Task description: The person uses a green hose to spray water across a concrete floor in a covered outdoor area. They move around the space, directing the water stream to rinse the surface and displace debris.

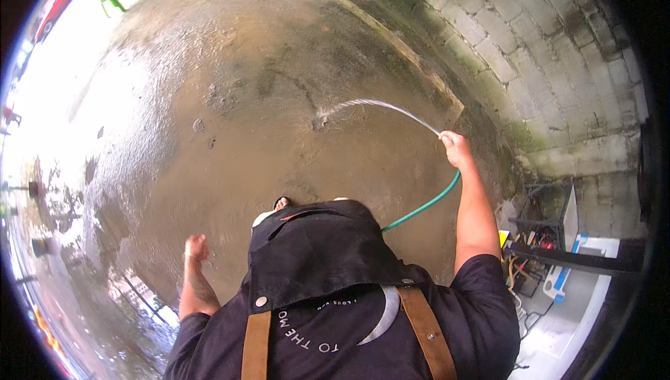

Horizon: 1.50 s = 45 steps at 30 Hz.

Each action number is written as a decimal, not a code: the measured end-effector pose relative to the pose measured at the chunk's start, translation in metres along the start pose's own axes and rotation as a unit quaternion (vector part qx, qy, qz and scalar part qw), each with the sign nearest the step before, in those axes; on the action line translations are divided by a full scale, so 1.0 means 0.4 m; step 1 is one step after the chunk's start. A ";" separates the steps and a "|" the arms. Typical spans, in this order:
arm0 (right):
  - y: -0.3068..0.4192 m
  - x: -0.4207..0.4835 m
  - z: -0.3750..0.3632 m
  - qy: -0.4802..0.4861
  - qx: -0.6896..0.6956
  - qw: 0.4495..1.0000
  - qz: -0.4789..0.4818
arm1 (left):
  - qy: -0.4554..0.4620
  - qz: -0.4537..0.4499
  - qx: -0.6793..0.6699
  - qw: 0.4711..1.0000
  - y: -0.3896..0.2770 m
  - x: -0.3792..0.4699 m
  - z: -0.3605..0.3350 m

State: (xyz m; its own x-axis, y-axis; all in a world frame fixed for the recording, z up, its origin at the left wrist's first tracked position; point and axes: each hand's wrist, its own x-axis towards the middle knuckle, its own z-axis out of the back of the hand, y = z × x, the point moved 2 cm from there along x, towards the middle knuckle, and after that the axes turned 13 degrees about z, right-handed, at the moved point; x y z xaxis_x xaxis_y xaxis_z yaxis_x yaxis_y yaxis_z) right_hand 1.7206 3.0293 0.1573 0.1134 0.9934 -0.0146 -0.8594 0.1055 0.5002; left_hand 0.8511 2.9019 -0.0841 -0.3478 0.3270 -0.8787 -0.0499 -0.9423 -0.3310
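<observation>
My right hand [456,148] is closed around the end of a green garden hose [430,203], out to the right and in front of me. From the hose end an arc of water [384,103] curves left and lands on the wet concrete floor [241,155], splashing there. The hose loops back from the hand and passes out of sight behind my black apron [319,254]. On the other side, my left hand [197,247] hangs over the floor beside my body, fingers curled, with nothing visible in it.
A mossy concrete-block wall [502,55] runs along the right, with a low concrete ledge [408,55] at its foot. Tools and cables [534,254] lie near a white surface [555,317] at lower right. A green stool [112,0] stands far left. Glare covers the wet floor there.
</observation>
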 end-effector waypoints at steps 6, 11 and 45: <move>-0.246 0.098 0.139 -0.041 0.135 0.989 -0.035 | -0.041 -0.220 0.033 0.974 -0.755 0.019 -0.134; -0.511 0.197 0.275 0.000 0.011 1.000 0.024 | -0.060 -0.232 0.137 0.961 -1.041 -0.076 -0.461; -1.057 1.941 0.546 0.245 -0.135 0.912 0.300 | -0.228 -0.179 0.045 0.956 -1.613 -0.524 -1.951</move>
State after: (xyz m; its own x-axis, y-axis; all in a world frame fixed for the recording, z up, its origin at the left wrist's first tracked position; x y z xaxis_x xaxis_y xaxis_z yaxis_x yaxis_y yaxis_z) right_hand 2.2809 3.7464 0.1237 -0.5977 0.7689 -0.2272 -0.7921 -0.5225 0.3155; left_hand 1.6867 3.4968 0.0452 -0.6643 0.5840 -0.4665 -0.3149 -0.7847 -0.5339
